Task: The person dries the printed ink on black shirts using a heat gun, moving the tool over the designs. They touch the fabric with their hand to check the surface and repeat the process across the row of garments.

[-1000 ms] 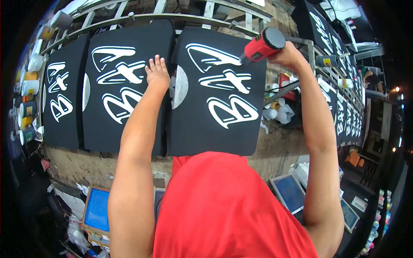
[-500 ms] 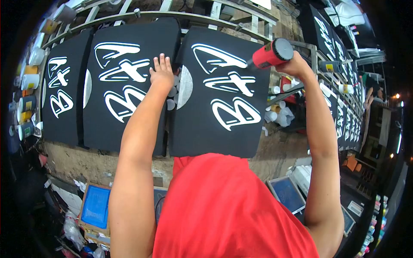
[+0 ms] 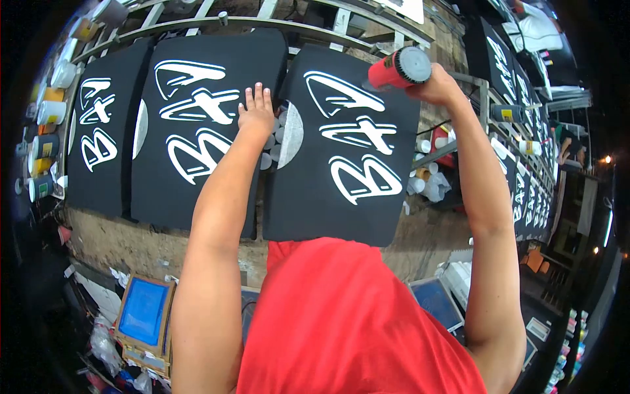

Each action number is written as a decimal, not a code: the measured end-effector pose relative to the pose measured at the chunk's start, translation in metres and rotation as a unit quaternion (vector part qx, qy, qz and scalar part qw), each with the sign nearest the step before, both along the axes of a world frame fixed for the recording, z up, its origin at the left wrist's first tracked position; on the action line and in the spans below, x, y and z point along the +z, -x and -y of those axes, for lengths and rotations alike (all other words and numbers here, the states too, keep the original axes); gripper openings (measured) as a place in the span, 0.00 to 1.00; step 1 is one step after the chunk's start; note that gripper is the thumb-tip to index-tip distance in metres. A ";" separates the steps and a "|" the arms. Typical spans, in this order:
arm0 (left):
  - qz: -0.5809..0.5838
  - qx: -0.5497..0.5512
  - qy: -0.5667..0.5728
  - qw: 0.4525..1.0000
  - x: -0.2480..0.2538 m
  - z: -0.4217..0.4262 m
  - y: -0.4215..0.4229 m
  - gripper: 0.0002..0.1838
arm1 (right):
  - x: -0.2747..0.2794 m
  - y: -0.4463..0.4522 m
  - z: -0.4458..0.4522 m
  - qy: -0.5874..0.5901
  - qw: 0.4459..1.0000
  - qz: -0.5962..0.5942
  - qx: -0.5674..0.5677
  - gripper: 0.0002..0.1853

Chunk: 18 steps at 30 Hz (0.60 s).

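Observation:
My right hand [image 3: 436, 87] is closed round a red heat gun [image 3: 399, 68] with a dark round back end. Its nozzle points left over the upper part of a black printed panel [image 3: 295, 203] with white lettering. My left hand [image 3: 256, 113] lies with spread fingers at the right edge of the neighbouring black panel [image 3: 216, 49], holding nothing. A third black panel [image 3: 108, 190] with the same lettering is at the left. A pale half-round patch [image 3: 291, 136] shows at the left edge of the right panel.
Paint tubs [image 3: 51, 113] line the left edge. A metal rack [image 3: 267, 8] runs behind the panels. More printed black panels [image 3: 518, 138] stand at the right, with another person's arm [image 3: 564, 150] beyond. Framed screens [image 3: 142, 312] are low at the left.
The heat gun moved right and down, then back left and up over the right panel. My left hand stays spread. The panels have shifted slightly right in view.

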<state>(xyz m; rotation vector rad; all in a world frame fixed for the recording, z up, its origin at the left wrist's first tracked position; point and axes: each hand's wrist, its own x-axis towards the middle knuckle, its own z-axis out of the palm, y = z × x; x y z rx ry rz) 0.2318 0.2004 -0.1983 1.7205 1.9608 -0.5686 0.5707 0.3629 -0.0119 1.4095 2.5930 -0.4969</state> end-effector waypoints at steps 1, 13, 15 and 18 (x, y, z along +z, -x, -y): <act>0.000 0.002 -0.001 1.000 0.003 0.000 0.000 0.40 | -0.003 0.001 -0.003 -0.003 1.000 -0.016 0.024 0.21; 0.010 -0.015 -0.002 1.000 0.010 0.001 -0.001 0.79 | -0.013 0.055 -0.028 0.013 0.999 0.027 0.016 0.23; 0.016 -0.007 -0.004 1.000 0.011 0.001 -0.001 0.79 | -0.010 0.064 -0.025 -0.005 0.999 0.013 0.036 0.23; 0.026 0.003 -0.003 1.000 0.011 0.002 0.000 0.75 | -0.013 0.077 -0.029 0.010 0.999 -0.007 0.047 0.23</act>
